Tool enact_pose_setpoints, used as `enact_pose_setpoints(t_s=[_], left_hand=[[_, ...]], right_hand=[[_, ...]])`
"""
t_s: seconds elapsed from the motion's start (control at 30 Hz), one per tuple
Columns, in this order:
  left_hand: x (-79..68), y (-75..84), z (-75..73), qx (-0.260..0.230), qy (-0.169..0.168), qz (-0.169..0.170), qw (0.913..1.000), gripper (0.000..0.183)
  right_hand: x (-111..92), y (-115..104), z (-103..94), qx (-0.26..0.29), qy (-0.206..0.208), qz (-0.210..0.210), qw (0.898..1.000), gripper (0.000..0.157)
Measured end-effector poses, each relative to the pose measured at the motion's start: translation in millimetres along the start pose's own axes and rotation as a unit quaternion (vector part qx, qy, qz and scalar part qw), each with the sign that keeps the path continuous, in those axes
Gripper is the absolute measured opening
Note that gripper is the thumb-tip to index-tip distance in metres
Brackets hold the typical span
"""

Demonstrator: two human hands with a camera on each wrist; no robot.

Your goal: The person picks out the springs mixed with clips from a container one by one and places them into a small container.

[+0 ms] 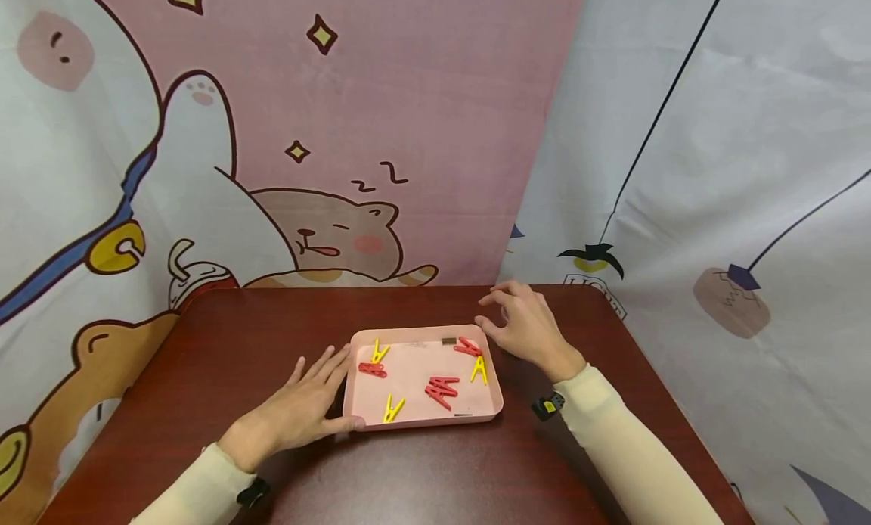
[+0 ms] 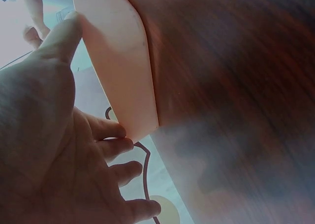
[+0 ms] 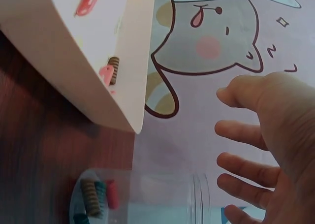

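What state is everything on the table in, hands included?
Pink tray: flat, partly filled
Yellow clips: lying in the tray
Red clips: lying in the tray
Brown striped piece: in the tray
Clear jar: upright, small pieces inside, can't tell if lidded
Left hand: touching the tray
Right hand: empty, fingers relaxed

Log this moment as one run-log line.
left hand: touching pink tray | right hand: empty, near tray's far right corner | tray: red clips, yellow clips
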State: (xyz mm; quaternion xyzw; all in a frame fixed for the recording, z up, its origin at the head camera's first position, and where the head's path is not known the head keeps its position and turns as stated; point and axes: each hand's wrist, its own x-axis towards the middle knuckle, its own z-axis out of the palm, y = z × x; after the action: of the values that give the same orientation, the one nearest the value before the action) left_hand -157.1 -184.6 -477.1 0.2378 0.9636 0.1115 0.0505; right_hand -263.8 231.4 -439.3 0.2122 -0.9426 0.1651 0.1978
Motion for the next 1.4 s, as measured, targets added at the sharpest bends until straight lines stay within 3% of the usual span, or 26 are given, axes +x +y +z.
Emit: enact_pose_setpoints(t_s=[0.4,0.83,1.1,1.4], left_hand=[[-0.3,-0.1,0.7,0.002,0.007,0.005,1.0,0.11],[-0.1,-0.7,0.2,0.0,0.006,0.004,1.0,0.111],[-0.7,-0.6,0.8,-0.003,0.005,0.004,1.0,0.111],[-1.5,-1.0,0.8,-0.006,0.008,0.008,0.9999,0.11]], right_hand=[[6,-21,17.3,-0.017,-0.06,-0.002,0.998,0.031],[14,-41,34.7,-0.035,-0.104,-0.014,0.994,0.019],[19,-51,46.6,-0.063,-0.153,0.006,0.986,0.017],[25,-57,52.8,-0.1,-0.188,0.037,0.976,0.028]])
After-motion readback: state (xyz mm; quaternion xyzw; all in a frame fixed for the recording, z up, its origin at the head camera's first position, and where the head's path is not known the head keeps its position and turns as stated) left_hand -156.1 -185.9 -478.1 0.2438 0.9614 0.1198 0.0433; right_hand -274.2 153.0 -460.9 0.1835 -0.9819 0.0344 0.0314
